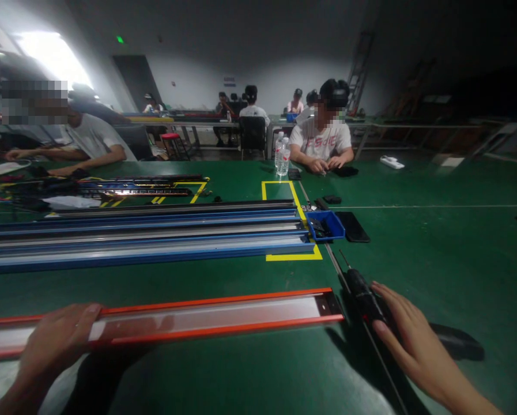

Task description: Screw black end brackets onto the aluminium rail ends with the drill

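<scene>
As right hand (pixel 414 340) curves, loose-fingered, perhaps touching screwdriver (pixel 362 293)

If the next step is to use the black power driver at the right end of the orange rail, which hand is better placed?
Probably the right hand: it is at the black power driver, beside that end. The left hand is on the orange rail, farther from the tool.

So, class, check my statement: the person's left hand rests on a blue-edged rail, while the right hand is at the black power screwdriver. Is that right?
Not quite: the head view shows the left hand resting on the red-orange-edged rail. The right hand is at the black power screwdriver.
</scene>
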`<act>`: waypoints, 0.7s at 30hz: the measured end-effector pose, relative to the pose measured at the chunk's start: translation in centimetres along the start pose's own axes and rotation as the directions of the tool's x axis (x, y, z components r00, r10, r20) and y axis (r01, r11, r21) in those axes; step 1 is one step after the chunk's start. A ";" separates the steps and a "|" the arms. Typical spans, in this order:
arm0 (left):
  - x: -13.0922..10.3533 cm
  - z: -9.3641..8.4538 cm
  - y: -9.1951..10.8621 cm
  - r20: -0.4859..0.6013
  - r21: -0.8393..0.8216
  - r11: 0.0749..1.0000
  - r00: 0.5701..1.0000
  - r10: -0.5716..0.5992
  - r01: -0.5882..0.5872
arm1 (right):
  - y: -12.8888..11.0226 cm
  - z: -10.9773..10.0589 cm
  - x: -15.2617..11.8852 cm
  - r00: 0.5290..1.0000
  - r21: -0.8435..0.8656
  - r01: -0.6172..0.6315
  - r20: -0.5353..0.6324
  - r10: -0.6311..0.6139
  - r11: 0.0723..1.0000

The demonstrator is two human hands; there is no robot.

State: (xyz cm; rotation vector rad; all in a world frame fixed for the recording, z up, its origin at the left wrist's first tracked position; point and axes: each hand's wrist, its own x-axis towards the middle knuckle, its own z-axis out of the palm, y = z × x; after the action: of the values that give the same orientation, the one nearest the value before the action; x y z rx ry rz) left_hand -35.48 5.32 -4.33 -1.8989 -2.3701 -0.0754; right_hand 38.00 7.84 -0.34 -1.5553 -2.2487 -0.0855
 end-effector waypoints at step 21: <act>-3.0 1.0 0.4 -0.232 -0.085 0.964 0.946 0.227 -0.252 | -8.8 3.7 3.0 0.914 0.029 0.335 0.234 -0.332 0.942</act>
State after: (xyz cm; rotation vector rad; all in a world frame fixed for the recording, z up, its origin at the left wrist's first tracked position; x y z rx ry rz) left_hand -34.47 2.65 -5.63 -2.0916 -2.0171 -0.3879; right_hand 28.03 8.24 -1.14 -1.2234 -2.6894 -0.0096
